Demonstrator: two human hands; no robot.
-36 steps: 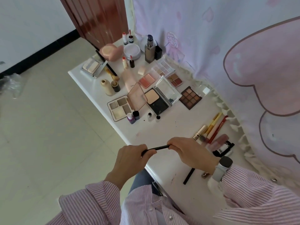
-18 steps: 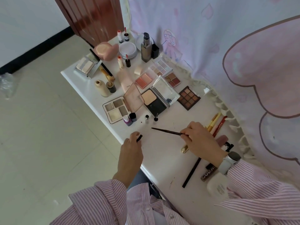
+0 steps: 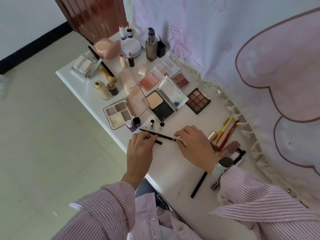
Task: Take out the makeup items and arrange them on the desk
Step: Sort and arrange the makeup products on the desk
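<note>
right hand (image 3: pixel 194 146): pinching the uncapped eyeliner pencil (image 3: pixel 156 134), laying it flat near the desk (image 3: pixel 173 170) front edge.
left hand (image 3: pixel 140 148): gripping its cap (image 3: pixel 158 142), probably placing it alongside.

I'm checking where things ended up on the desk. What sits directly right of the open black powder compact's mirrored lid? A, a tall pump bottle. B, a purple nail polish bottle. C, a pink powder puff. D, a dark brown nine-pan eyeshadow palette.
D: the nine-pan eyeshadow palette lies just right of the black powder compact and its raised mirrored lid.
</note>
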